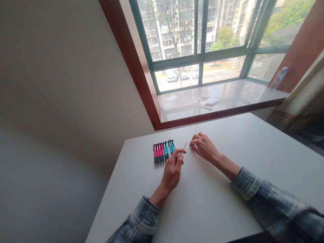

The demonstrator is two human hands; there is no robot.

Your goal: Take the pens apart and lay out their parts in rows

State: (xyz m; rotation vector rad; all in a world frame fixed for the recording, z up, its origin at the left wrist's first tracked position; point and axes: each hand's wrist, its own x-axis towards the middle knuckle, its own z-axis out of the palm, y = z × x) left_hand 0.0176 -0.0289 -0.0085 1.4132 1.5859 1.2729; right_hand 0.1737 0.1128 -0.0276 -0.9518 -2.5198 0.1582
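Several pens [163, 152], some pink and some teal, lie side by side in a row on the white table [215, 202]. Just right of that row, my left hand [173, 170] is closed in a pinch on a thin pale rod, likely a pen refill [184, 148], that sticks up and to the right. My right hand [204, 147] rests on the table a little further right, fingers curled over a small dark part at its fingertips that I cannot make out.
A glossy window sill [227, 98] runs behind the table with a crumpled white cloth [208, 102] and a flat white slip [171, 98] on it. A patterned curtain [301, 101] hangs at the right. A plain wall stands at the left.
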